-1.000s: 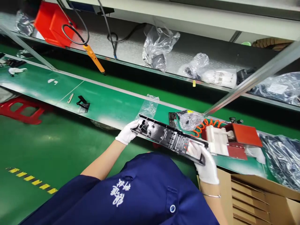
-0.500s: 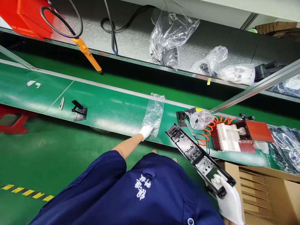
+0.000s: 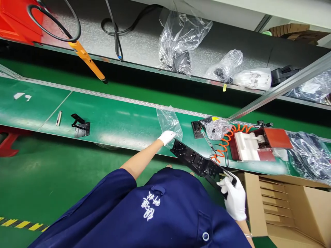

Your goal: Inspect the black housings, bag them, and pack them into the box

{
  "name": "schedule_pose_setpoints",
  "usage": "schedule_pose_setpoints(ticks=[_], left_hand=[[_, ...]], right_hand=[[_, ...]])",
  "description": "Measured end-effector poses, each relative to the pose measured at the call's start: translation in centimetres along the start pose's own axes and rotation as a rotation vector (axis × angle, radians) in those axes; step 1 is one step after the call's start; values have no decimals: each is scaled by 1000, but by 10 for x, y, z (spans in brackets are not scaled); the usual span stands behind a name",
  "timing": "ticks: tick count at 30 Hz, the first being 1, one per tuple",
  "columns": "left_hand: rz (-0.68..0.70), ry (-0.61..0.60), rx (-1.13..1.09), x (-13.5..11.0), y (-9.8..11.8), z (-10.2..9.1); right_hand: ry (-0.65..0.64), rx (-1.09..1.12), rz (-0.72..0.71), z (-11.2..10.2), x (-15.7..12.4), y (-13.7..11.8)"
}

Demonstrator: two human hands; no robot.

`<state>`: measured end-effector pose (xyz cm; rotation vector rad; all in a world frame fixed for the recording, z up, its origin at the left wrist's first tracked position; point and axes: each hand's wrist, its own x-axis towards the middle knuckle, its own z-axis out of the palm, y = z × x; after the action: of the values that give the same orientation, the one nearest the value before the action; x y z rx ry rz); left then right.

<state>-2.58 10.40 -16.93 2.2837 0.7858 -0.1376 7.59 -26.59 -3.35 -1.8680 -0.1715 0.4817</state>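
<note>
My right hand [image 3: 234, 196], in a white glove, is closed on the near end of a long black plastic panel [image 3: 199, 162] that reaches out over the front edge of the green conveyor belt [image 3: 116, 119]. My left hand [image 3: 167, 137], also gloved, grips the lower edge of a clear plastic bag [image 3: 168, 120] and lifts it off the belt. The panel's far end lies just below and to the right of the bag's opening.
On the belt lie a small black bracket [image 3: 80, 125], a metal pin [image 3: 59, 117], an orange coiled hose [image 3: 229, 137] and a red-and-white fixture [image 3: 258, 144]. An open cardboard box [image 3: 284, 203] stands at the right. The shelf behind holds bagged parts [image 3: 181, 41].
My left hand has lifted the bag's near end off the belt. My right hand has swung the panel up and left, toward the bag.
</note>
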Motion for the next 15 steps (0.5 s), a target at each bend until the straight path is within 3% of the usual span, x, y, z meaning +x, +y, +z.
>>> schedule_pose_setpoints(ticks=[5, 9, 15], left_hand=[[45, 15, 27, -10, 24, 2], [88, -4, 33, -22, 43, 0], [208, -10, -48, -42, 100, -1]], right_hand=[[99, 116, 56, 2, 6, 0], [83, 276, 109, 3, 6, 9], [60, 398, 159, 35, 3, 20]])
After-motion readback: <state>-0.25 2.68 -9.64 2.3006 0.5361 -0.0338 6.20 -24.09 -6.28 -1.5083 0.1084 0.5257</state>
